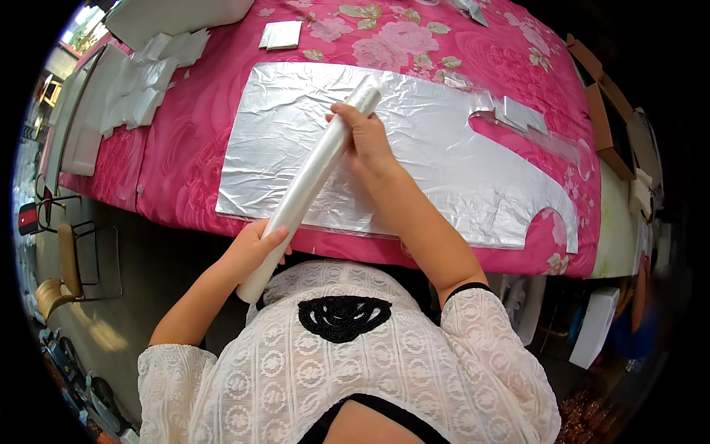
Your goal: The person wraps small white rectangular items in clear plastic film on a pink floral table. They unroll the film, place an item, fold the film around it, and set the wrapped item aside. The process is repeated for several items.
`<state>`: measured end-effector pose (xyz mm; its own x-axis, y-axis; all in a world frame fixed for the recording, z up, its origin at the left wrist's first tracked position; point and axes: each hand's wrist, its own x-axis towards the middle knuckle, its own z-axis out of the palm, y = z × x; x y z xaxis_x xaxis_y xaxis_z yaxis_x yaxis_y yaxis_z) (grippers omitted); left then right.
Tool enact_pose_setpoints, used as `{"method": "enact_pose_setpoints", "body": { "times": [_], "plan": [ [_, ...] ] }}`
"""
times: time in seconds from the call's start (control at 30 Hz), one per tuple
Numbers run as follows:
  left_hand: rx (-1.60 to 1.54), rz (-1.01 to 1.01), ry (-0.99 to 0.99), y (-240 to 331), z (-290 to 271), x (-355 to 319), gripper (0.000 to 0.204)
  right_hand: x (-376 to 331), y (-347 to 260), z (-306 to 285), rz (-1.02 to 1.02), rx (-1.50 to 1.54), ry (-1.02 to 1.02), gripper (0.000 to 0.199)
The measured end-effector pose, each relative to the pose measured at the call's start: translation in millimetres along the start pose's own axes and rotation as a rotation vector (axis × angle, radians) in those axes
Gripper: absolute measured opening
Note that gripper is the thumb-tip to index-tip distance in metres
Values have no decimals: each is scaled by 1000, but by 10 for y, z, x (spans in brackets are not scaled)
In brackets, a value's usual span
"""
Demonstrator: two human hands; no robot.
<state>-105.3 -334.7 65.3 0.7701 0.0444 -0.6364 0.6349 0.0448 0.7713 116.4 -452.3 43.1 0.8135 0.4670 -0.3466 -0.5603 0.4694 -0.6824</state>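
A long white roll of thin plastic [314,174] slants across my front, its far end up and to the right. Near its lower end, my left hand [259,248] is closed around it. Higher up, my right hand [366,137] grips the roll with the fingers wrapped over it. Beneath lies a flat stack of silvery-white plastic carrier bags [444,185], creased, with cut-out handles at the right. It rests on a table with a pink flowered cloth [185,166]. The roll's lower end hangs past the table's near edge, in front of my lace top.
Folded plastic packets [521,115] lie beside the bag handles. A square packet [280,35] sits at the far side, and a pile of packets [140,89] at the far left. Cardboard boxes [610,133] stand at the right edge. A chair [68,259] is on the floor at left.
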Motion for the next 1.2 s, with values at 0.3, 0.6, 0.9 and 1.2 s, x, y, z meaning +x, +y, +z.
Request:
{"method": "enact_pose_setpoints", "body": {
  "times": [0.3,0.6,0.9,1.2],
  "plan": [
    [52,-46,67,-279,130,-217,27,240,-979,-632,53,-895,-98,22],
    [242,-7,124,-306,129,-220,34,253,-917,-566,313,-967,-367,23],
    [263,-18,148,-338,141,-201,37,148,-962,-642,264,-863,-391,20],
    [231,-33,71,-331,78,-222,41,261,-1003,-778,94,-923,-294,18]
  ]
}}
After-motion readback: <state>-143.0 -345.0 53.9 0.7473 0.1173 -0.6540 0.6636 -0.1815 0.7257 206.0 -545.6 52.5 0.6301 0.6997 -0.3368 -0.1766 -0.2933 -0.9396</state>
